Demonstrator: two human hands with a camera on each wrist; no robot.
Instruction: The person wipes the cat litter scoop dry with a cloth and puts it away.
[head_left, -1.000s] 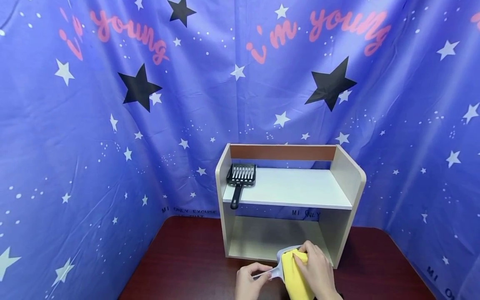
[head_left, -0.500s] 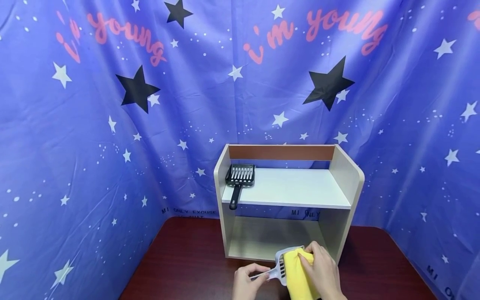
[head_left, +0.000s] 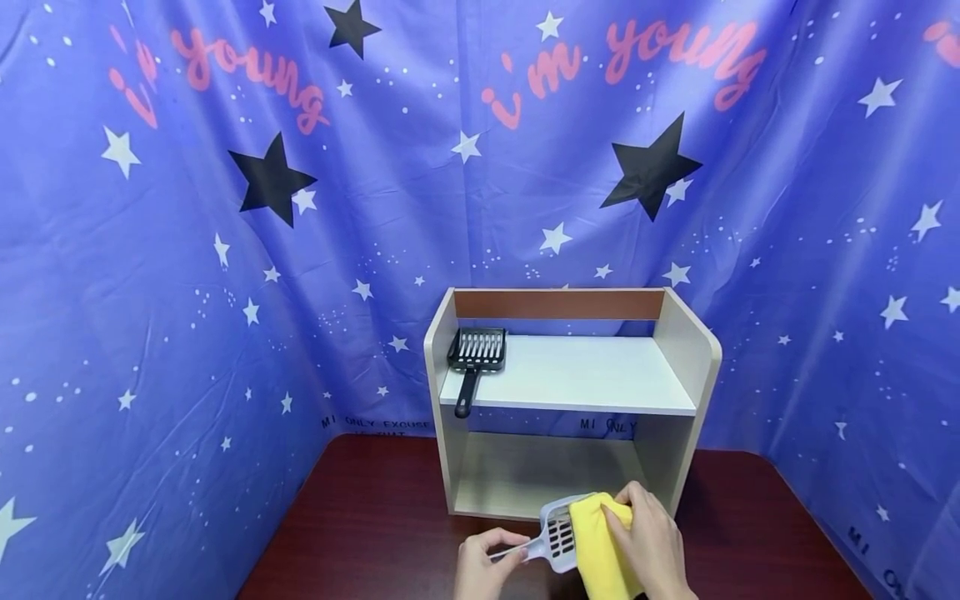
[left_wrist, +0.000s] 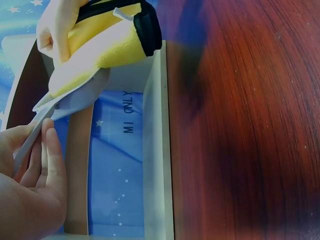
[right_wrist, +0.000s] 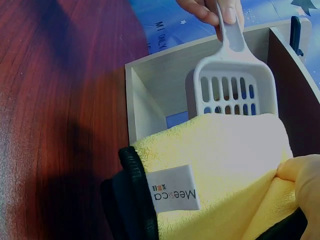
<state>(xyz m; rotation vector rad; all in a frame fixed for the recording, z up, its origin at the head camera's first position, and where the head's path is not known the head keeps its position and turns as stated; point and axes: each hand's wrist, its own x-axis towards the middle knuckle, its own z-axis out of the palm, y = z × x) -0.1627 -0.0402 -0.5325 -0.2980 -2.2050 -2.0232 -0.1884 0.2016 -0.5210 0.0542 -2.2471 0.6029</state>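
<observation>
My left hand pinches the handle of a pale grey slotted litter scoop between thumb and fingers. The scoop is held above the table, its slotted head pointing right. A yellow cloth with black edging is draped over the far part of the head, and my right hand grips it there. In the right wrist view, slots near the handle show past the cloth, which bears a white label. From the left wrist, the scoop appears edge-on under the cloth.
A small two-tier shelf unit stands on the dark red table just beyond my hands. On its upper board, at the left, lies a black slotted scoop with its handle over the front edge. A blue star-patterned curtain hangs behind.
The scoop has moved a little left in my left hand. My right hand and the cloth have slid toward the head's far end, so more slots show.
</observation>
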